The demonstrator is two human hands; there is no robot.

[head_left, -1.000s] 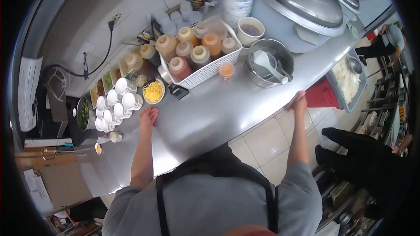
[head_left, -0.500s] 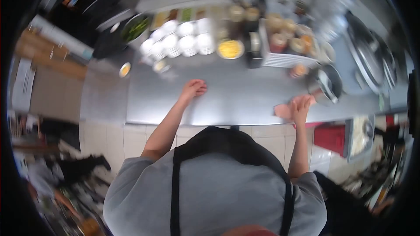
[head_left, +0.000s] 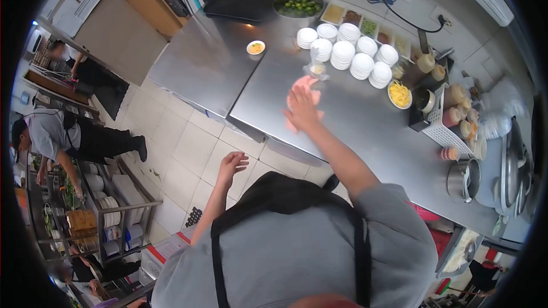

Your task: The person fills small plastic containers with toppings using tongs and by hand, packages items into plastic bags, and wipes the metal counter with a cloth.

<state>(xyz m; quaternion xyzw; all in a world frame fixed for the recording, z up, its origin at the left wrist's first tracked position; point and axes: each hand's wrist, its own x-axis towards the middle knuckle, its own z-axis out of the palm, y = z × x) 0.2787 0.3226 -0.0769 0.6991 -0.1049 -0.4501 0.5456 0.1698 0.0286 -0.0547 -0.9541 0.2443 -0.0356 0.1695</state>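
My right hand (head_left: 303, 108) lies over a crumpled pink cloth (head_left: 305, 84) on the steel counter (head_left: 274, 102), holding it against the surface with the fingers spread across it. Just beyond the cloth sits a small clear plastic bag (head_left: 318, 71) with something pale in it. My left hand (head_left: 233, 163) is lower down, off the counter's front edge and above the tiled floor. Its fingers are loosely bent and apart, and nothing is in them.
Stacked white bowls (head_left: 343, 54) stand behind the cloth, near a bowl of yellow shreds (head_left: 399, 95). A small bowl (head_left: 256, 48) is on the left counter section. A pot of green fruit (head_left: 298, 5) and a white bottle basket (head_left: 436, 117) stand farther back. A co-worker (head_left: 51, 131) bends at left.
My view has turned left. The right hand has carried the pink cloth from the counter's right end to near the bowl stacks. My left hand has moved off the counter.
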